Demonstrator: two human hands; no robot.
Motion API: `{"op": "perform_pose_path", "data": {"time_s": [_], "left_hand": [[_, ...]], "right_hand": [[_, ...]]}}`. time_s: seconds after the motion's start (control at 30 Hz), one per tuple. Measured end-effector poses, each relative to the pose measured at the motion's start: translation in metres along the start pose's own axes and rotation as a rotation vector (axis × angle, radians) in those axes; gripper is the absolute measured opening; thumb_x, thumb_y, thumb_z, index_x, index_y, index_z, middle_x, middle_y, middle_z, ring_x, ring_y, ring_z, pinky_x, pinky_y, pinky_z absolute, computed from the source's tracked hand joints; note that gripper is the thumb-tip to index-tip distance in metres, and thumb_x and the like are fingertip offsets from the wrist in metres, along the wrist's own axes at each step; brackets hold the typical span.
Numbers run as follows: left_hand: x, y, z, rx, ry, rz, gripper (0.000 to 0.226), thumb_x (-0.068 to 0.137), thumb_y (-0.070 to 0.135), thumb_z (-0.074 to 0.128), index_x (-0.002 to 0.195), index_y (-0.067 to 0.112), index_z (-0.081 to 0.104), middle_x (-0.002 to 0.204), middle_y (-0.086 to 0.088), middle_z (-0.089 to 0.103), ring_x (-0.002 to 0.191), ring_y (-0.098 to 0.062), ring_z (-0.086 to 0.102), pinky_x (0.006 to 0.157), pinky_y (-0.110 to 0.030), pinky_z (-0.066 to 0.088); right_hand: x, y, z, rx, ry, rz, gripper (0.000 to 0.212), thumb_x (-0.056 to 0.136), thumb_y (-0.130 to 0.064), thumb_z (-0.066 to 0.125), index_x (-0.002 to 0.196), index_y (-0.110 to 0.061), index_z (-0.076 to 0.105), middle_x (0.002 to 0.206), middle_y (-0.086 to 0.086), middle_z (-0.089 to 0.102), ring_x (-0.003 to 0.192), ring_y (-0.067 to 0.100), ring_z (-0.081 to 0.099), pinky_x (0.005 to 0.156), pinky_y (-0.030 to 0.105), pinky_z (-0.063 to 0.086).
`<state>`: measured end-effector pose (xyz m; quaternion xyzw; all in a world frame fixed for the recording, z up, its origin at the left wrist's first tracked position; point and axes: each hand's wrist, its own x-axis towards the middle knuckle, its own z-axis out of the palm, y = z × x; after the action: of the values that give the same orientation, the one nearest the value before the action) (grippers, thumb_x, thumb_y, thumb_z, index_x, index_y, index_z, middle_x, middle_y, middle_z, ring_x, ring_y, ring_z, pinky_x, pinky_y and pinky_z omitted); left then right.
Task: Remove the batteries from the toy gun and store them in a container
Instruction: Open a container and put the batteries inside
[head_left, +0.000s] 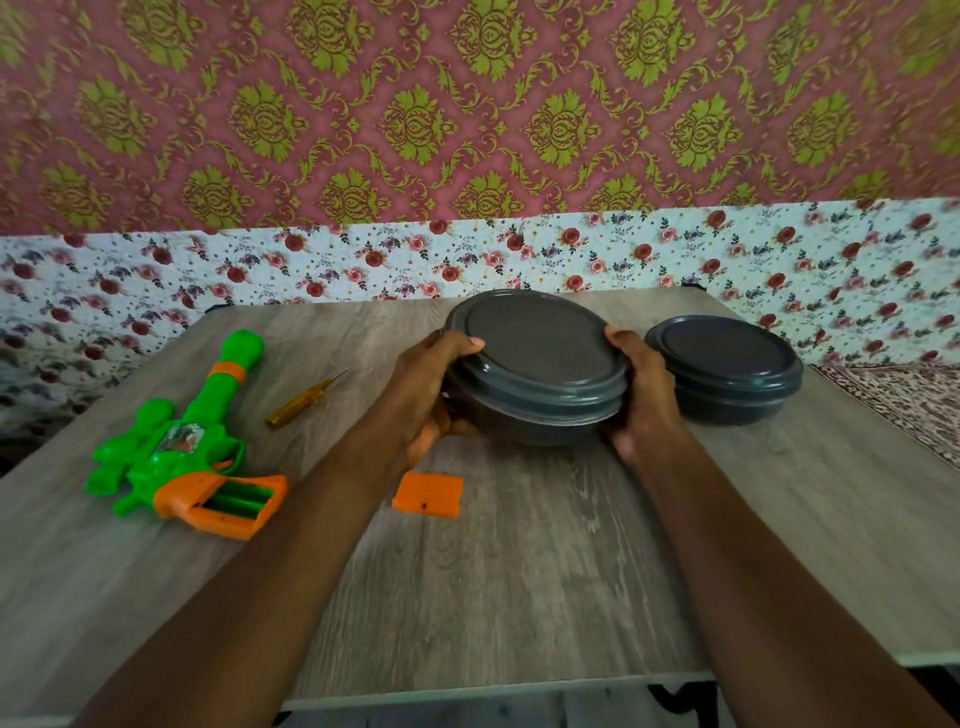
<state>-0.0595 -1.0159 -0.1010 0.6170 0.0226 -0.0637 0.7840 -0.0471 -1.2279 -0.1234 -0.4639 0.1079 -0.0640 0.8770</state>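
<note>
Grey wood-grain laminate covers the bench (519, 597), and in the head view a large dark grey round container (535, 364) sits in the middle of it, its lid on and its top tilted toward the camera; whether its base rests on the bench or is lifted just clear cannot be told. Both hands grasp this container. The left grip (431, 400) wraps its left side, thumb laid over the lid's rim and fingers curled under the bowl. The right grip (641, 395) clasps the opposite side, thumb at the rim and fingers around the wall. Just right of the large container, close to it but apart, stands a smaller dark grey container (724, 369), also lidded and flat on the bench. Left of the large container, well apart, lies the green and orange toy gun (176, 447) on its side, barrel pointing away from the camera; the battery bay (234, 501) in its orange handle is uncovered, and whether cells lie inside cannot be told. Between the gun and the large container lies a yellow-handled screwdriver (301, 400), tip pointing away. In front of the large container, near the left forearm, lies a small orange cover plate (428, 493) flat on the bench. Behind the large container hangs floral cloth (363, 265) beneath pink and green wallpaper (467, 104).
</note>
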Motion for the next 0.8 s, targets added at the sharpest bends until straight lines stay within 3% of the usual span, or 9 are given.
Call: {"op": "perform_pose_path", "data": {"time_s": [0.07,0.2,0.27,0.37,0.5,0.6,0.67,0.73,0.8], "left_hand": [[0.002,0.001,-0.005,-0.042,0.027,-0.005,0.015,0.098,0.03,0.066,0.105,0.017,0.067,0.103,-0.012,0.067,0.1,-0.03,0.069,0.079,-0.057,0.065],[0.016,-0.007,-0.016,-0.033,0.129,0.068,0.039,0.102,0.037,0.064,0.132,0.013,0.059,0.126,-0.013,0.066,0.11,-0.029,0.067,0.072,-0.047,0.065],[0.021,-0.011,-0.019,-0.043,0.158,0.095,0.048,0.101,0.038,0.067,0.139,0.011,0.054,0.13,-0.01,0.065,0.112,-0.027,0.066,0.078,-0.043,0.065],[0.029,-0.017,-0.021,-0.074,0.084,0.113,0.062,0.09,0.033,0.08,0.142,0.009,0.055,0.134,-0.008,0.067,0.121,-0.024,0.067,0.087,-0.036,0.064],[0.034,-0.026,-0.029,0.147,0.004,0.224,0.096,0.063,0.038,0.1,0.144,0.011,0.057,0.137,-0.003,0.069,0.127,-0.017,0.065,0.105,-0.035,0.057],[0.035,-0.03,-0.031,0.296,0.014,0.283,0.091,0.064,0.042,0.09,0.144,0.014,0.057,0.129,0.007,0.069,0.122,-0.007,0.063,0.104,-0.032,0.056],[0.036,-0.031,-0.032,0.318,0.02,0.312,0.08,0.071,0.035,0.088,0.143,0.015,0.059,0.122,0.014,0.069,0.114,-0.001,0.064,0.099,-0.028,0.058],[0.04,-0.03,-0.033,0.378,0.047,0.324,0.069,0.079,0.027,0.089,0.141,0.013,0.062,0.117,0.014,0.071,0.109,0.001,0.065,0.09,-0.019,0.058],[0.045,-0.03,-0.035,0.471,0.097,0.337,0.07,0.075,0.032,0.093,0.137,0.013,0.067,0.118,0.007,0.075,0.113,-0.007,0.069,0.092,-0.021,0.059]], "right_hand": [[-0.006,0.001,0.003,-0.063,-0.062,0.047,0.044,0.083,-0.034,0.072,0.119,-0.009,0.072,0.118,0.016,0.074,0.112,0.039,0.069,0.1,0.057,0.055],[-0.007,0.003,0.007,-0.139,-0.126,0.059,0.024,0.091,-0.026,0.068,0.11,-0.012,0.066,0.119,0.016,0.066,0.106,0.031,0.065,0.089,0.051,0.06],[-0.007,0.006,0.008,-0.131,-0.138,0.007,0.042,0.089,-0.026,0.075,0.127,-0.016,0.062,0.129,0.014,0.064,0.115,0.033,0.063,0.088,0.053,0.061],[-0.012,0.011,0.013,-0.172,-0.139,-0.074,0.081,0.07,-0.044,0.089,0.141,-0.03,0.052,0.138,0.005,0.061,0.124,0.031,0.062,0.098,0.061,0.055],[-0.003,0.017,0.01,-0.359,-0.173,-0.165,0.07,0.068,-0.061,0.087,0.129,-0.034,0.064,0.129,-0.007,0.07,0.122,0.018,0.066,0.108,0.051,0.051],[0.008,0.019,0.005,-0.372,-0.246,-0.165,0.064,0.068,-0.034,0.089,0.127,-0.025,0.067,0.128,0.001,0.072,0.122,0.025,0.066,0.11,0.051,0.049],[0.012,0.018,0.0,-0.393,-0.253,-0.149,0.076,0.064,-0.015,0.09,0.134,-0.021,0.062,0.135,0.001,0.067,0.126,0.024,0.062,0.112,0.05,0.048],[0.012,0.017,-0.003,-0.405,-0.207,-0.123,0.098,0.066,-0.009,0.091,0.152,-0.013,0.044,0.148,0.001,0.056,0.133,0.02,0.054,0.115,0.048,0.045],[0.009,0.016,-0.001,-0.518,-0.1,-0.19,0.094,0.073,-0.013,0.09,0.154,-0.013,0.042,0.145,-0.001,0.054,0.131,0.017,0.053,0.113,0.042,0.047]]}}
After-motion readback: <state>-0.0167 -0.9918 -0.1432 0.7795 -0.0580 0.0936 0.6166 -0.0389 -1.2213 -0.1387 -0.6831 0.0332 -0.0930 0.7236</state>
